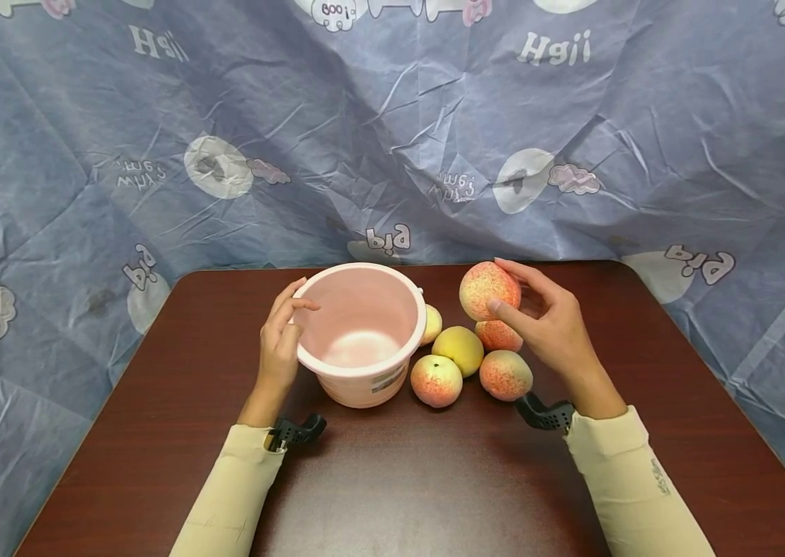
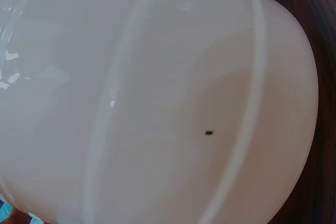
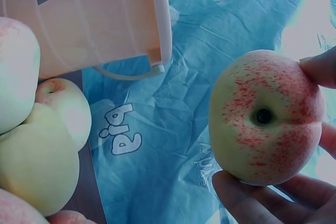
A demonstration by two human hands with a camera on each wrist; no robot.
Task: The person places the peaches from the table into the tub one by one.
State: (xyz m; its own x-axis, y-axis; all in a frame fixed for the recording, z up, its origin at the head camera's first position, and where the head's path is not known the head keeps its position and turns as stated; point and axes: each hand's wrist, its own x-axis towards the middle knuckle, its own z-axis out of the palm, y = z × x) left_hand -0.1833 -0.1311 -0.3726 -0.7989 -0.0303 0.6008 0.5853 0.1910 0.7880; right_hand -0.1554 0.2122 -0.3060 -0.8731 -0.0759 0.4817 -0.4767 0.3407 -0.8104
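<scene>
A pale pink plastic bucket [image 1: 363, 371] stands upright on the table, nothing visible inside it. At its left rim my left hand [image 1: 281, 344] grips the edge, a finger reaching over the inside. The left wrist view is filled by the bucket's ribbed outer wall [image 2: 173, 98]. My right hand [image 1: 559, 321] holds a red-flecked peach [image 1: 489, 291] between thumb and fingers, raised over the other fruit. Seen close in the right wrist view, that peach [image 3: 268, 119] has its dark stem hollow facing the camera.
Right of the bucket lie several peaches: a yellow one [image 1: 458, 350], a red-yellow one [image 1: 437, 381], a greenish-red one [image 1: 506, 376], a red one [image 1: 499, 336] under the raised peach and one [image 1: 431, 323] partly behind the bucket. A blue printed cloth [image 1: 392, 155] hangs behind the brown table [image 1: 427, 480].
</scene>
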